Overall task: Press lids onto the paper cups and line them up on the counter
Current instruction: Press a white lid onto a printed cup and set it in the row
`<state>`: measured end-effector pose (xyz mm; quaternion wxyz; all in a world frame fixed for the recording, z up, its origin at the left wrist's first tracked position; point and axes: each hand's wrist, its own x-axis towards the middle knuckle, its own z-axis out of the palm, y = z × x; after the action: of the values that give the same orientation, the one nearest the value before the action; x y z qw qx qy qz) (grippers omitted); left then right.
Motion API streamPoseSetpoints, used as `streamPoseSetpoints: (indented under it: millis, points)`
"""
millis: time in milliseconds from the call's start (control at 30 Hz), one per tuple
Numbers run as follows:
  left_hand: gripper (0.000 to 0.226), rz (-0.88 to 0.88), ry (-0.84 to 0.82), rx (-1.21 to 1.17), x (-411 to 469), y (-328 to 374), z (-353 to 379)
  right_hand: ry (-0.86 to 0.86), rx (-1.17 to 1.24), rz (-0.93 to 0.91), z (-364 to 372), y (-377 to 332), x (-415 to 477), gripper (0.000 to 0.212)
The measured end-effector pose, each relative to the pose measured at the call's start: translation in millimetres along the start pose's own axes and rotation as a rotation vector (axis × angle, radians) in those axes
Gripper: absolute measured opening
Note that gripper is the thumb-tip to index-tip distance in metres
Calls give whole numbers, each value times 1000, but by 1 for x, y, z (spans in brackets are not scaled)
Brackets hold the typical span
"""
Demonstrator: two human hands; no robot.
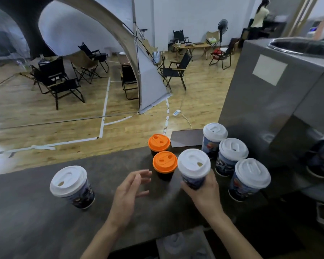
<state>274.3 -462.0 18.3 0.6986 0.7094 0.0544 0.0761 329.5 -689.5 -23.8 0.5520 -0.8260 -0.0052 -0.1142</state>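
Nearly done, we judge: lining up remains

Nearest, our left hand [128, 191] hovers spread and empty above the counter [36, 221]. Our right hand [204, 193] grips a white-lidded cup [194, 169]. Every cup in view wears a lid: a lone cup [71, 186] near left, two orange-lidded cups [165, 163], and a row of three [232, 154] far right.

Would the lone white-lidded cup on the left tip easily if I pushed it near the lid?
Probably: the lone white-lidded cup is tall, narrowing to a small base, so a high push may tip it. Its paper wall likely dents under firm squeezing.
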Motion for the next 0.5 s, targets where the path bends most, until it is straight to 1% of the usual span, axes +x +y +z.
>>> streamPoseSetpoints:
  millis: [100, 167, 233, 333, 433, 500]
  points:
    - [30, -15, 6, 38, -8, -11, -3, 20, -12, 51, 25, 15, 34, 82]
    - [33, -24, 13, 51, -12, -15, -6, 35, 4, 92, 38, 18, 53, 86]
    - [32, -37, 26, 61, -16, -19, -10, 49, 8, 128, 45, 20, 70, 83]
    - [26, -30, 61, 96, -21, -20, -15, 94, -34, 132, 46, 24, 85, 82]
    - [21, 14, 122, 157, -11, -17, -13, 68, -71, 138, 43, 26, 92, 85]
    - [21, 37, 133, 170, -4, -12, -8, 46, -87, 148, 42, 25, 97, 90]
